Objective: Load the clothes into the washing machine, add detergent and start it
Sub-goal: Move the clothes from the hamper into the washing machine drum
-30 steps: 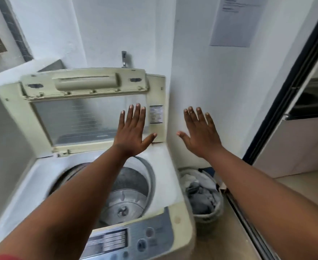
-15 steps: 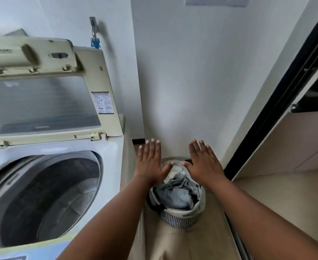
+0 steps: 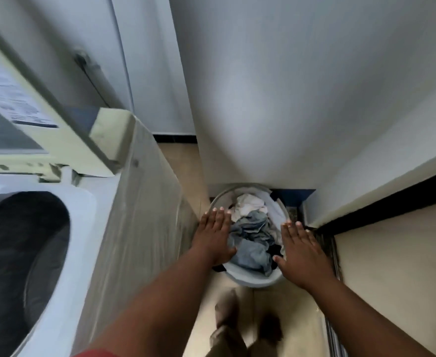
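- A head-worn camera looks steeply down into a narrow laundry corner with white walls.
- The washer (image 3: 124, 202) fills the left side. Its lid (image 3: 39, 124) stands raised, and the dark drum (image 3: 24, 266) shows through the round top opening.
- A round, pale basket (image 3: 250, 278) sits on the floor (image 3: 181, 161) just right of the washer, close against the wall.
- The clothes (image 3: 253, 235) lie heaped inside the basket: grey-blue pieces in the middle and front, a white piece at the back, something dark at the front edge.
- The left hand (image 3: 215, 237) is stretched flat, palm down, fingers together, over the basket's left rim. Its grip is apart and holds nothing.
- The right hand (image 3: 302, 249) is likewise flat and palm down over the right rim, fingers spread slightly, thumb pointing toward the clothes. Its grip is apart too, holding nothing.
- Whether either hand touches the rim cannot be told.
- Both bare forearms reach in from the bottom edge.
- A black door frame (image 3: 381, 202) runs diagonally on the right.
- Below the basket, the person's legs show as a blur.
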`<state>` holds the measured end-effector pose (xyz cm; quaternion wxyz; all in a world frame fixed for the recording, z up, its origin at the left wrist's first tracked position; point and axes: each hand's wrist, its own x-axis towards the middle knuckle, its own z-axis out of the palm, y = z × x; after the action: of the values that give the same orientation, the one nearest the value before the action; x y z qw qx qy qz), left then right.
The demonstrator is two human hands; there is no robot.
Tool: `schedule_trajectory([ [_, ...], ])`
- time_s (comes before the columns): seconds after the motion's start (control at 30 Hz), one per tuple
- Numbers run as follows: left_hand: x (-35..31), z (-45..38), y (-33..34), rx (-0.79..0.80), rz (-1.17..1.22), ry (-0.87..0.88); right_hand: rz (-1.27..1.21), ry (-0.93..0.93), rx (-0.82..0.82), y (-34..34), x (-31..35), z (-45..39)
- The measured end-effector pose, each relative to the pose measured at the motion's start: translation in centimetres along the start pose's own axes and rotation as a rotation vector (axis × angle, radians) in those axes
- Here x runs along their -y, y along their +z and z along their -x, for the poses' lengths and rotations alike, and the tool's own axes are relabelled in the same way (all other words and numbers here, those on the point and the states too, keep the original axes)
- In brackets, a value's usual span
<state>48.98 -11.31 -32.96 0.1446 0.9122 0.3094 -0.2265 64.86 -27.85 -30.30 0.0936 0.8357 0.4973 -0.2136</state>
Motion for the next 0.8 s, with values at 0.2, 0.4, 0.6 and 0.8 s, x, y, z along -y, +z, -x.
schedule_trajectory([
  [0.2, 1.2, -5.1, 6.0, 0.169, -0.006, -0.078, -0.092, -0.040, 0.147, 8.4, -0.6, -7.5],
  [0.4, 1.7, -11.4, 13.6, 0.249, 0.000, -0.093, -0.187, -0.087, 0.236, 16.3, -1.2, -13.3],
  [0.6, 1.5, -17.6, 19.3, 0.324, 0.167, -0.140, -0.218, -0.031, 0.309, 23.4, -1.6, -16.9],
  [0.8, 2.6, -21.6, 23.1, 0.380, 0.346, -0.197, -0.321, 0.072, 0.501, 27.5, -0.8, -20.0],
])
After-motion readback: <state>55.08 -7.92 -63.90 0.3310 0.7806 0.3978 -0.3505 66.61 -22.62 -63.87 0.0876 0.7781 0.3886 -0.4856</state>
